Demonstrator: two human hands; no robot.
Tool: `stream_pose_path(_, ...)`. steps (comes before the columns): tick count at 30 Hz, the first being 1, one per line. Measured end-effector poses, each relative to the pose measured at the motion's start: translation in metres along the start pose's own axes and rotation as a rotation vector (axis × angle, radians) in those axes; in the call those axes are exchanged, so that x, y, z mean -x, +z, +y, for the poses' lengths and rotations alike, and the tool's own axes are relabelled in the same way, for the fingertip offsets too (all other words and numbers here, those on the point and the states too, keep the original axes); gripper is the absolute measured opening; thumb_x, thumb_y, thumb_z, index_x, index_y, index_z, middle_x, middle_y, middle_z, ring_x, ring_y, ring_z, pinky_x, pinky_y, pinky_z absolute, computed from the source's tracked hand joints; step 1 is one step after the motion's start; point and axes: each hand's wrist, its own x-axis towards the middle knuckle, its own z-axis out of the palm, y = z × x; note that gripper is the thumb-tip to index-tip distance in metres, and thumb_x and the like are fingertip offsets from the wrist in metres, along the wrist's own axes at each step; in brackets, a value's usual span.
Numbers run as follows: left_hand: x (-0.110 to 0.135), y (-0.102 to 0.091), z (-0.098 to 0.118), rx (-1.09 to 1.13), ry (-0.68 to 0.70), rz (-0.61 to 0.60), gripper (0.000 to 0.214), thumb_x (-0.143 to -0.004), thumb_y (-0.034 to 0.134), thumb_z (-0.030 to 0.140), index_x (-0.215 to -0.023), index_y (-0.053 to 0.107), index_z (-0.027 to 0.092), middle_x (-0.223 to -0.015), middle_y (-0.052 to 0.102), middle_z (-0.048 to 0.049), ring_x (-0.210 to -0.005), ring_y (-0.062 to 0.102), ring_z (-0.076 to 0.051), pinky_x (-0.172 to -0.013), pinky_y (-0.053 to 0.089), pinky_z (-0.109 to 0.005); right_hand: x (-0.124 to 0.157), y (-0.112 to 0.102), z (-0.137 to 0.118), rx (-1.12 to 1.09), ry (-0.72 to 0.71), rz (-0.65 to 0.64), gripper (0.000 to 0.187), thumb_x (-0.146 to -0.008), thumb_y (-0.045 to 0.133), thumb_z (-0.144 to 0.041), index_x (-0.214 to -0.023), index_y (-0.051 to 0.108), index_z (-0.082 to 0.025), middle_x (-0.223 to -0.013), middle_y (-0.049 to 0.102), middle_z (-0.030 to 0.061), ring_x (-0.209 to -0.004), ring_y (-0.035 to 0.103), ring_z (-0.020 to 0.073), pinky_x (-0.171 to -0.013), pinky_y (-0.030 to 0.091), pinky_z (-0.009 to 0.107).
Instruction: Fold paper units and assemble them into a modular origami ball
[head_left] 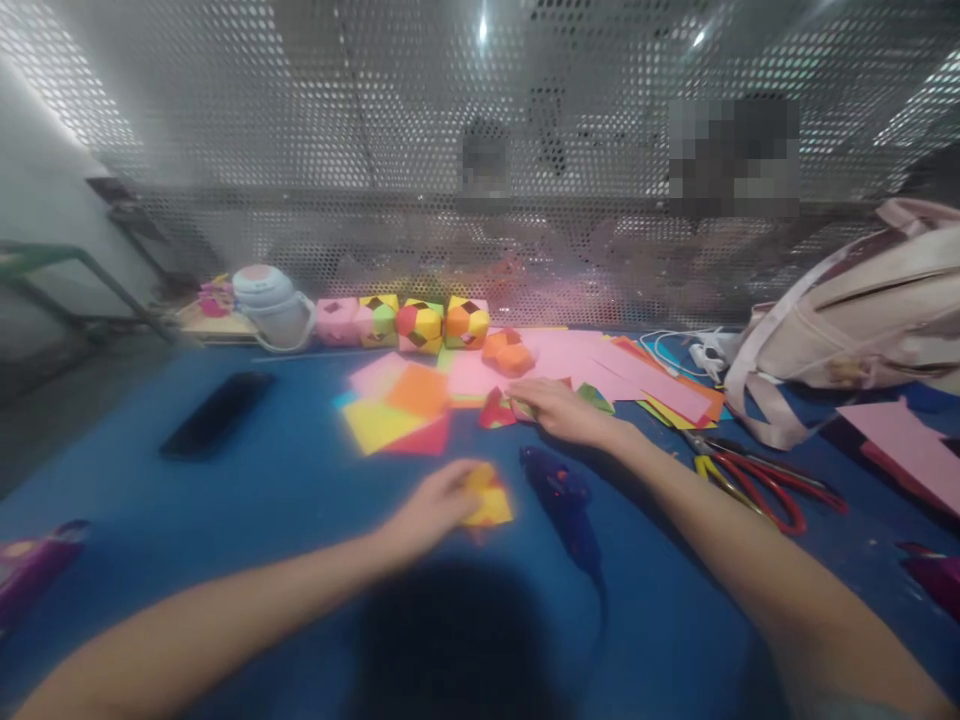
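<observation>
My left hand (pixel 444 497) is closed round a small yellow folded paper piece (pixel 493 503) with touches of red, held above the table in front of me. My right hand (pixel 553 405) reaches farther out with its fingers stretched over the small folded pieces. A red folded piece (pixel 496 410) lies at its fingertips, and a green folded piece (pixel 596 398) is beside its knuckles. Whether the fingertips grip one of these is hidden by the hand and the blur. Between my forearms lies a dark blue glue gun (pixel 561 492) with its cord trailing towards me.
Loose coloured sheets (pixel 390 418), pink paper (pixel 574 360) and an orange paper ball (pixel 508 353) cover the far middle. Several finished paper balls (pixel 421 325) line the mesh wall beside a white canister (pixel 270 305). A phone (pixel 217 415) lies left; scissors (pixel 757 485) and a bag (pixel 862 310) are right.
</observation>
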Motion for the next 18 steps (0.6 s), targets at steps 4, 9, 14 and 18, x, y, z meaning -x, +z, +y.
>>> stream_pose_path(4, -0.007, -0.009, 0.004, -0.025, 0.001, 0.08, 0.037, -0.076, 0.06, 0.025, -0.111, 0.053, 0.016, -0.088, 0.065, -0.0051, -0.071, 0.066, -0.018, -0.059, 0.054, -0.028, 0.002, 0.001, 0.0, -0.007, 0.004, -0.011, 0.032, -0.082, 0.046, -0.01, -0.108, 0.063, -0.018, -0.109, 0.068, 0.0103, -0.103, 0.059, 0.023, -0.091, 0.041, 0.038)
stream_pose_path(9, -0.017, -0.015, 0.009, -0.057, 0.002, 0.141, 0.036, -0.075, 0.061, 0.024, -0.11, 0.054, 0.016, -0.089, 0.064, -0.004, -0.072, 0.067, -0.018, -0.06, 0.055, -0.028, 0.005, -0.002, 0.001, -0.042, 0.073, 0.03, 0.017, -0.079, 0.05, -0.013, -0.086, 0.065, -0.016, -0.085, 0.068, 0.0101, -0.085, 0.06, 0.0233, -0.082, 0.041, 0.037)
stream_pose_path(14, -0.039, -0.014, 0.021, -0.005, 0.026, 0.136, 0.03, -0.073, 0.061, 0.02, -0.103, 0.055, 0.016, -0.088, 0.065, -0.0038, -0.069, 0.067, -0.017, -0.058, 0.054, -0.027, 0.005, -0.012, 0.002, -0.119, 0.215, 0.2, 0.01, -0.081, 0.05, -0.02, -0.076, 0.058, -0.018, -0.075, 0.065, 0.0052, -0.071, 0.058, 0.0181, -0.07, 0.043, 0.03)
stream_pose_path(18, -0.055, -0.009, 0.032, 0.103, 0.049, 0.203, 0.033, -0.07, 0.063, 0.019, -0.101, 0.052, 0.018, -0.082, 0.065, -0.0024, -0.067, 0.068, -0.017, -0.053, 0.053, -0.025, 0.005, -0.021, -0.003, -0.209, 0.329, 0.324, 0.015, -0.086, 0.046, -0.028, -0.079, 0.054, -0.018, -0.07, 0.062, 0.0013, -0.06, 0.055, 0.0133, -0.057, 0.043, 0.024)
